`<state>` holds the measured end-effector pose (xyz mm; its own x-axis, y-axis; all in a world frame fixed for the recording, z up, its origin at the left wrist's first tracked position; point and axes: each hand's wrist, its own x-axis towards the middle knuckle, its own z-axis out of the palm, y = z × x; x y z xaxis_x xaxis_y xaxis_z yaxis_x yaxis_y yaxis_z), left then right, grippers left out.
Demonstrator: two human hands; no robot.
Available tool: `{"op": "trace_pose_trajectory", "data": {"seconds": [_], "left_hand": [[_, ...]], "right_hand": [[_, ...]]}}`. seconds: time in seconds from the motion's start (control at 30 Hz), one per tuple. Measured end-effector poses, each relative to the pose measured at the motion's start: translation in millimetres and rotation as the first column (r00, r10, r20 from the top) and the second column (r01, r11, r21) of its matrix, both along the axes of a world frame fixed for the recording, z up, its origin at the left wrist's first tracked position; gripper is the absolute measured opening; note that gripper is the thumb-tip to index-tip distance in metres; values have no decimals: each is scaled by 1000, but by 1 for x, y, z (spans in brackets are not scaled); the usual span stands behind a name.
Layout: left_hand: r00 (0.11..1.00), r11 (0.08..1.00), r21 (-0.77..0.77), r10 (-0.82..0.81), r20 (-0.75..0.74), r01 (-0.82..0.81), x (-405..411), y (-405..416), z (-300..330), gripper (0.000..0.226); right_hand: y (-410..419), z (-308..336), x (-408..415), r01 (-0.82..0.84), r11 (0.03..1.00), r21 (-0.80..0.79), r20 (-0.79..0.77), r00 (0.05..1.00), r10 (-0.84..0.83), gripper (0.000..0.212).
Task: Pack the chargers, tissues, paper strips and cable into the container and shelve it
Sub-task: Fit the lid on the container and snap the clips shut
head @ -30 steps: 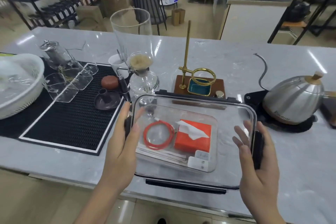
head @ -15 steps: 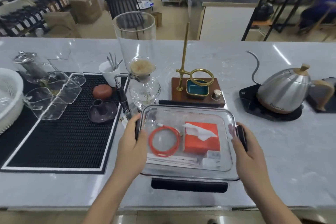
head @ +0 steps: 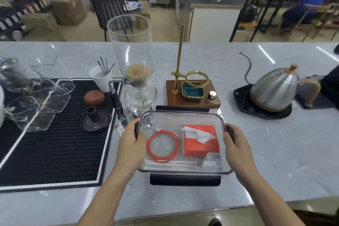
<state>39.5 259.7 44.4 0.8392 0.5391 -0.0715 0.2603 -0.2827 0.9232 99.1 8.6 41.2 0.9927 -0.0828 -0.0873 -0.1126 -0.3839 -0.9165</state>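
Observation:
A clear lidded container (head: 183, 117) with black clips rests on the grey counter in front of me. Inside lie a coiled orange cable (head: 162, 147), an orange tissue box (head: 200, 142) with a white tissue sticking out, white paper strips (head: 172, 164) along the near wall and a white charger (head: 213, 160) at the near right corner. My left hand (head: 131, 144) presses on the left side clip and my right hand (head: 237, 149) on the right side clip. The near clip (head: 185, 180) sticks out flat towards me.
A glass siphon coffee maker (head: 136, 71) stands just behind the container's left corner, a wooden dripper stand with brass pole (head: 192, 91) right behind it. A steel gooseneck kettle (head: 275, 91) sits at the right. A black bar mat (head: 55, 134) with glassware lies at the left. A person sits far back right.
The container has come down from a tilted hold onto the counter. Both hands have closed in on its side clips. The view has moved up and back.

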Motion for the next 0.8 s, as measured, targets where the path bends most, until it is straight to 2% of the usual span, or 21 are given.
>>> {"op": "trace_pose_trajectory", "data": {"seconds": [0.33, 0.5, 0.8], "left_hand": [[1000, 997, -76, -23, -3, 23, 7, 1, -11, 39], [1000, 989, -144, -22, 8, 23, 6, 0, -19, 36], [999, 958, -288, 16, 45, -3, 7, -1, -23, 37]], "right_hand": [[-5, -12, 8, 1, 999, -36, -9, 1000, -1, 26], [-8, -18, 8, 1, 1000, 6, -5, 1000, -1, 23], [-15, -27, 10, -35, 999, -12, 25, 999, 35, 21]]}}
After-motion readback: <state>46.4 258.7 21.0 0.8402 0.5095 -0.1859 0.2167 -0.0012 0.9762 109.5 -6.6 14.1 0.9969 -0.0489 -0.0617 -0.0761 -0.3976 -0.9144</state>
